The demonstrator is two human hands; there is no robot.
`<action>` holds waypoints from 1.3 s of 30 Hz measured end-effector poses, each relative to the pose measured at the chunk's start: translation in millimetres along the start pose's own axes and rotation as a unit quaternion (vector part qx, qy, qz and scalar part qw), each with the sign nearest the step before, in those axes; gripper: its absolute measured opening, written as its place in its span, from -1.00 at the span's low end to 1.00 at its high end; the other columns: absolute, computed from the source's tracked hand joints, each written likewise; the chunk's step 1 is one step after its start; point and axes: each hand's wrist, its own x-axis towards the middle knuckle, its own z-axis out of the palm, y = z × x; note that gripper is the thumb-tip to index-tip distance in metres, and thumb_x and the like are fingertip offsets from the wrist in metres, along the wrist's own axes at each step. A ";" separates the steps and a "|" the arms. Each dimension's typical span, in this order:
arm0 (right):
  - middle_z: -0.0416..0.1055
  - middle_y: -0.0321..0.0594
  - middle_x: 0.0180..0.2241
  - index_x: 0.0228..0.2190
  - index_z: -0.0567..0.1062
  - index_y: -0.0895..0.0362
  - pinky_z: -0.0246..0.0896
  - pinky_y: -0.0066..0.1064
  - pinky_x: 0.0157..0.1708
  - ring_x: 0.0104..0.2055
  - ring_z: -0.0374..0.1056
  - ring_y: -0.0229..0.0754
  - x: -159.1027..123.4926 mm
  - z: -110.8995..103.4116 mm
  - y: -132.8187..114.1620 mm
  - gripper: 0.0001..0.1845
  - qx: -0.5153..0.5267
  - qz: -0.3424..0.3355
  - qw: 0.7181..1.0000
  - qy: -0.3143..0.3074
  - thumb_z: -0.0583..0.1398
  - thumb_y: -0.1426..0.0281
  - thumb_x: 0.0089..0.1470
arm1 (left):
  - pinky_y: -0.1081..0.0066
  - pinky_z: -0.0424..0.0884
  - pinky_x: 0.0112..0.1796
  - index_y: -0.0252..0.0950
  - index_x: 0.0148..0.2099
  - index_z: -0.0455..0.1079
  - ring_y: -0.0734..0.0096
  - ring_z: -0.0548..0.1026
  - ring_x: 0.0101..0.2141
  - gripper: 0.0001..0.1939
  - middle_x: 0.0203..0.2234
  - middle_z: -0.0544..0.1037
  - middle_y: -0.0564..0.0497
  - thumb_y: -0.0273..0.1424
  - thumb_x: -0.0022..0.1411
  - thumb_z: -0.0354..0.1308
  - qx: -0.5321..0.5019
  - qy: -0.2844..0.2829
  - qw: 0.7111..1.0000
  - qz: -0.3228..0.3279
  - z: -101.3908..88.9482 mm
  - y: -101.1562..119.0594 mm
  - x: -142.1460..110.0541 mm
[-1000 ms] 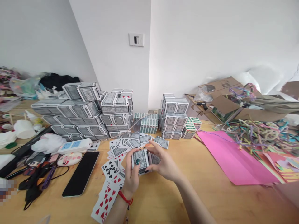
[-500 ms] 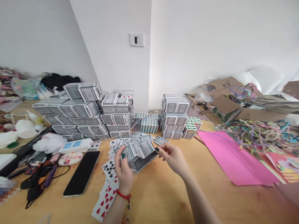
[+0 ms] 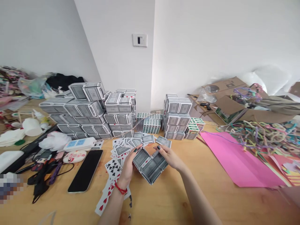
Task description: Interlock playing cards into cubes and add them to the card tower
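Between my hands, near the table's middle, is a V-shaped piece of joined playing cards [image 3: 151, 170], grey patterned backs showing, its corner toward me. My left hand [image 3: 128, 164], with a red string bracelet, grips its left side, thumb and fingers at the upper edge. My right hand [image 3: 170, 158] pinches the upper right end, fingertips at the inner edge. Loose playing cards [image 3: 122, 151] lie spread behind and left of my left hand, some face up, such as a nine of clubs [image 3: 113, 166]. A few more face-down cards [image 3: 163, 142] lie just behind my right hand.
Stacks of card-built blocks [image 3: 90, 107] stand at the back left, and another stack [image 3: 177, 118] at the back right. Green-white card boxes [image 3: 151, 125] sit between them. A black phone [image 3: 86, 171] and power strip [image 3: 79, 144] lie left; pink paper [image 3: 236, 162] and pipe cleaners [image 3: 260, 137] right.
The card piece has turned and opened into a V pointing toward me. My right hand has moved in onto its upper right end, and my left hand has shifted right slightly.
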 end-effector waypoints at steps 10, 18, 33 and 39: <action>0.40 -0.22 -0.34 -0.36 0.49 0.13 0.12 -0.33 -0.23 -0.29 0.27 -0.16 -1.1 2.8 3.7 -0.49 0.056 0.113 0.991 -0.039 0.02 -0.02 -0.03 | 0.20 0.10 0.06 -0.31 -0.09 0.40 0.23 0.27 0.02 -0.62 -0.08 0.43 -0.07 -0.39 0.18 -0.17 0.163 -0.105 0.974 0.113 -13.8 -6.5 -1.2; 0.26 -0.36 -0.55 -0.49 0.40 0.16 0.01 -0.46 -0.45 -0.50 0.13 -0.32 -0.2 7.4 0.6 -0.61 0.067 0.165 0.984 -0.019 0.07 0.06 -0.04 | 0.23 0.19 -0.04 -0.28 -0.10 0.37 0.21 0.30 -0.06 -0.66 -0.09 0.40 -0.09 -0.42 0.18 -0.18 0.227 -0.137 0.950 0.163 -5.4 -5.1 -6.3; 0.27 -0.13 -0.02 -0.07 0.29 -0.02 0.27 -0.34 -0.41 -0.22 0.32 -0.13 -1.5 -8.4 -7.8 -0.45 0.302 0.177 0.928 0.130 0.04 -0.03 -0.06 | 0.29 0.20 -0.08 -0.26 -0.16 0.29 0.26 0.32 -0.11 -0.73 -0.19 0.40 -0.08 -0.32 0.24 -0.19 0.169 -0.025 0.976 0.136 4.1 -8.0 -9.2; 0.37 -0.19 -0.16 0.03 0.20 0.01 0.23 -0.35 -0.27 -0.25 0.32 -0.19 -1.1 11.2 -15.2 -0.39 0.197 0.093 0.972 0.092 0.08 0.05 -0.04 | 0.29 0.19 -0.03 -0.18 -0.08 0.24 0.27 0.27 0.00 -0.73 -0.01 0.30 -0.03 -0.32 0.14 0.00 0.004 -0.014 0.999 0.046 5.6 -21.2 -8.0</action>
